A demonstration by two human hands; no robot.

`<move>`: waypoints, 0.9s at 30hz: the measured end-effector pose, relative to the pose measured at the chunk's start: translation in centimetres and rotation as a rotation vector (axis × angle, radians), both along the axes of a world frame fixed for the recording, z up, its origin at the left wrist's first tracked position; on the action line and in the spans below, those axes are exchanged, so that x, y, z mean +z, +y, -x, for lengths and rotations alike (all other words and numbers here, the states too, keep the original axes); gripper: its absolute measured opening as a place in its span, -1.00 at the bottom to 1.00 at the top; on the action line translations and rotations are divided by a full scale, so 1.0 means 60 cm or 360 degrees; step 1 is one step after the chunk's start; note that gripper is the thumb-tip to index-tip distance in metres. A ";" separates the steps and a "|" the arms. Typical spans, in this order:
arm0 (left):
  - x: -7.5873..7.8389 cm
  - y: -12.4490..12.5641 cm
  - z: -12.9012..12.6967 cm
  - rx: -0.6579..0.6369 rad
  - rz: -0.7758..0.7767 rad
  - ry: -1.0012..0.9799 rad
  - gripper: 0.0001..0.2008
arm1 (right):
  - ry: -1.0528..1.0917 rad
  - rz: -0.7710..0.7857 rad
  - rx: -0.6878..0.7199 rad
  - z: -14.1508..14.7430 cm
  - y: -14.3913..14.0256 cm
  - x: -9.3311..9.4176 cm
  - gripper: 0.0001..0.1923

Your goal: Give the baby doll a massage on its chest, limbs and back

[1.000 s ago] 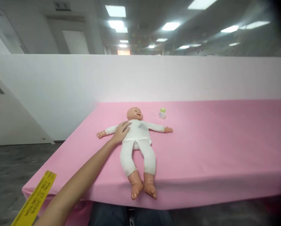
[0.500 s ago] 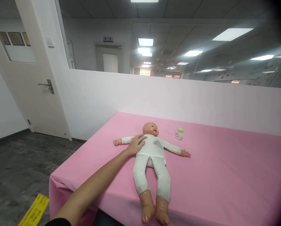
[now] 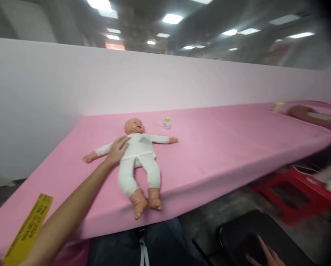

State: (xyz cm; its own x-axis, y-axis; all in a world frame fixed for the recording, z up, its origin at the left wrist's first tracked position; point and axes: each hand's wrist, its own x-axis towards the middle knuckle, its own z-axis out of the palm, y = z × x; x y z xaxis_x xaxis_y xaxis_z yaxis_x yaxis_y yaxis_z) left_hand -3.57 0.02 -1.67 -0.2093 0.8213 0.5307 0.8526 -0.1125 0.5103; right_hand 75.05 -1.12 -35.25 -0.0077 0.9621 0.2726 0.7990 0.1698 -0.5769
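A baby doll (image 3: 139,147) with a bald head and white clothing lies face up on the pink-covered table, its arms spread and its feet near the front edge. My left hand (image 3: 119,148) rests open on the side of its chest by the shoulder, fingers flat on the cloth. A small clear jar with a green lid (image 3: 167,123) stands beyond the doll's outstretched arm. At the bottom right, my right hand (image 3: 269,255) is partly in view over a black chair (image 3: 276,232), blurred, with thumb and finger apart. A dark patch lies beside those fingers; I cannot tell what it is.
The pink tablecloth (image 3: 223,136) runs far to the right along a white partition (image 3: 154,79). Another doll-like figure (image 3: 304,112), blurred, lies at the far right end. Below it stands a red stool (image 3: 295,195) with items on top. A yellow date label (image 3: 29,229) shows at the lower left.
My view has swung right, bringing in the far table end, the red stool, the chair and my right hand. My left hand stays on the doll's chest.
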 end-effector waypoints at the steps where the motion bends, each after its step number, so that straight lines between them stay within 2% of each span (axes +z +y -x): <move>1: 0.001 0.005 0.005 -0.0018 0.0005 0.0006 -0.51 | 0.0003 0.0073 -0.0111 -0.004 -0.011 -0.005 -0.31; 5: 0.000 0.022 0.028 0.0060 0.0042 0.0222 -0.48 | -0.0098 0.0493 -0.0162 -0.006 -0.012 -0.001 -0.04; 8: 0.001 0.027 0.032 0.0061 0.0073 0.0251 -0.49 | -0.0154 0.0619 -0.0198 -0.006 -0.003 0.009 -0.02; 14: 0.002 0.029 0.024 0.0099 0.0077 0.0263 -0.48 | -0.0338 0.0673 -0.0316 -0.005 0.010 0.005 -0.19; 20: 0.009 0.026 0.013 0.0104 0.0065 0.0252 -0.48 | -0.0386 0.0678 -0.0395 -0.001 0.015 -0.012 -0.13; 27: 0.010 0.024 0.010 0.0084 0.0098 0.0248 -0.43 | -0.0338 0.0623 -0.0507 0.009 0.011 -0.009 -0.13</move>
